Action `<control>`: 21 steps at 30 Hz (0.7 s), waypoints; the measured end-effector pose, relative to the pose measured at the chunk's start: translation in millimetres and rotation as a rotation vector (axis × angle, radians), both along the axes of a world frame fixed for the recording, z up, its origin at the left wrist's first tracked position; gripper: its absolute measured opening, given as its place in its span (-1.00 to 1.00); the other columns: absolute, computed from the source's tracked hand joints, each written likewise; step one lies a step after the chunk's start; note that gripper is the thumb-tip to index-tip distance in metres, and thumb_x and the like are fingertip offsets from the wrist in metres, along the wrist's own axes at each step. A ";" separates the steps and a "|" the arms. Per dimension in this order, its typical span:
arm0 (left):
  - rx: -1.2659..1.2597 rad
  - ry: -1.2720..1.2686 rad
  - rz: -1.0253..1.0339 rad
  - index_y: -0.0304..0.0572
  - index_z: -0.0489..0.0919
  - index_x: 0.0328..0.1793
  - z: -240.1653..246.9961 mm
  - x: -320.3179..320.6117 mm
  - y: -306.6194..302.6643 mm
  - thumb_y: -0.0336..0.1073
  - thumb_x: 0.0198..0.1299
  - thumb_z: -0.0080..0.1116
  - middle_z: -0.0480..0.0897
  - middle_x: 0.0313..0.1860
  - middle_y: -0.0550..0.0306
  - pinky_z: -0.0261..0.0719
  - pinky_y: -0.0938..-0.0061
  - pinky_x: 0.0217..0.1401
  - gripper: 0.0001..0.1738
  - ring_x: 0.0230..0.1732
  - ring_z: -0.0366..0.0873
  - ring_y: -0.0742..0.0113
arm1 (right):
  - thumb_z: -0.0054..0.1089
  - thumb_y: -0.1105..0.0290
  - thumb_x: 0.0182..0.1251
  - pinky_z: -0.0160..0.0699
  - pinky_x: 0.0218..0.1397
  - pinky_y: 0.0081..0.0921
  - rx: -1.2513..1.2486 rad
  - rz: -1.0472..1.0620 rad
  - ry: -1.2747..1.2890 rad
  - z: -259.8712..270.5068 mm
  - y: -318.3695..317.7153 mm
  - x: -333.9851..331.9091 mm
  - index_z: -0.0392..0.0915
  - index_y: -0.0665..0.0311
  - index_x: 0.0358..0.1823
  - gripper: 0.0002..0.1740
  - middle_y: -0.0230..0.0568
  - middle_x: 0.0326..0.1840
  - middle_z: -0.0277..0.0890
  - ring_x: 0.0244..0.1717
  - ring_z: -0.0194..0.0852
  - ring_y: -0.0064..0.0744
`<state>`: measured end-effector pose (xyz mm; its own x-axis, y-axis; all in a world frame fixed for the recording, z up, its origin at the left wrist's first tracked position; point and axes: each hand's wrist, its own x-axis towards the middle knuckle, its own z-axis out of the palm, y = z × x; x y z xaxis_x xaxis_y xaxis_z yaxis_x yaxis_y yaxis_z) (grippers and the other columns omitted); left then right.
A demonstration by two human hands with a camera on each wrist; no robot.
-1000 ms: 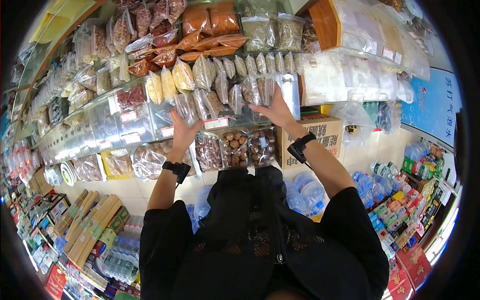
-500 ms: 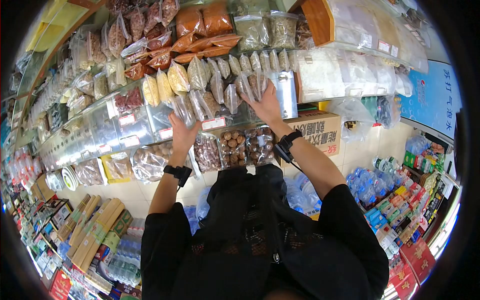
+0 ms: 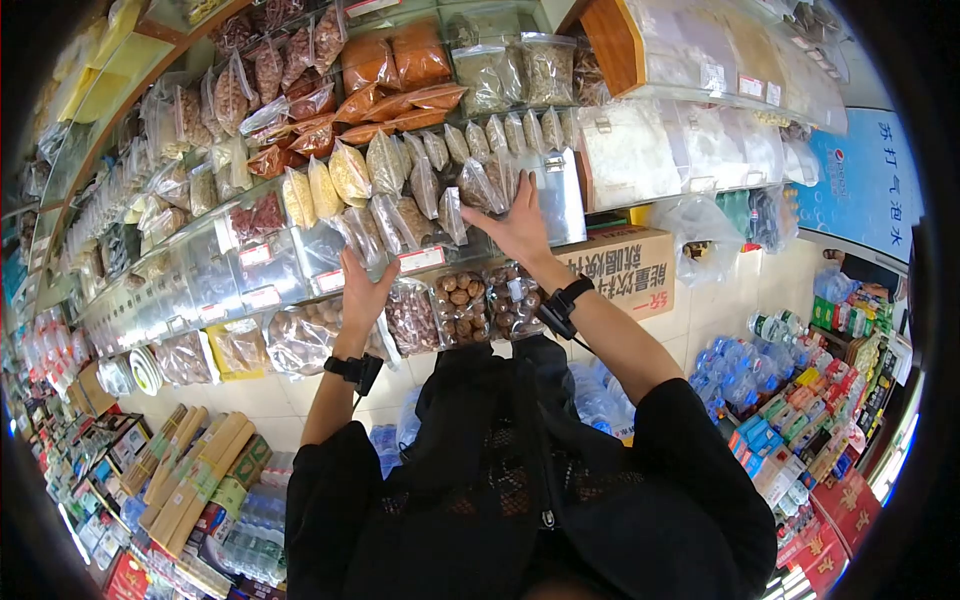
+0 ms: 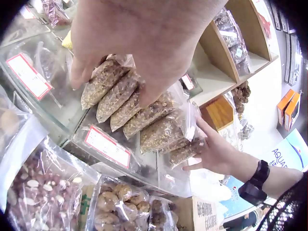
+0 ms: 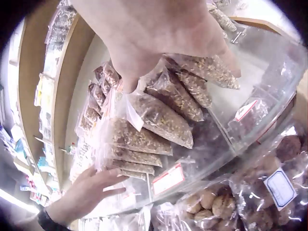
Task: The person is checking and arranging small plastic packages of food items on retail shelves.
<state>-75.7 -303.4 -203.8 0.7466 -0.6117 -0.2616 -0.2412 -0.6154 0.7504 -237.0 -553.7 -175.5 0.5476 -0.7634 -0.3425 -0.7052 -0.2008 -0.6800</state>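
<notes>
Clear zip bags of dried, chopped seed-like goods [image 3: 410,218] stand in a row leaning on one another along the glass bin edge. My left hand [image 3: 368,295] is at the left part of the row, thumb and fingers spread over the bag tops [image 4: 108,84]. At the right end, my right hand [image 3: 515,230] reaches over the end bags [image 5: 161,118] with its thumb on one side and straight fingers on the other. The left hand [image 5: 89,192] shows low in the right wrist view, fingertips right at the bags.
Price labels [image 3: 420,260] line the bin edge. Below hang bags of brown round goods [image 3: 460,305]. A metal-lidded bin [image 3: 562,200] and a carton [image 3: 625,270] are to the right. Bags of orange powder [image 3: 405,65] fill the shelf behind. Water bottles [image 3: 720,370] stand on the floor.
My right hand has moved left along the row, and the end bags have shifted left with it, away from the metal-lidded bin. The left hand stays at about the same place.
</notes>
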 end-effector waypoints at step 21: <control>-0.068 0.048 -0.016 -0.56 0.23 0.49 37.1 12.5 3.0 -0.13 0.27 0.35 0.37 0.45 -0.39 0.34 0.15 0.47 -0.15 0.46 0.36 -0.14 | 0.36 -0.04 0.29 0.39 0.36 -0.06 0.084 -0.111 -0.211 -21.0 -39.0 -19.2 0.21 0.41 0.41 -0.12 0.32 0.33 0.33 0.29 0.40 0.28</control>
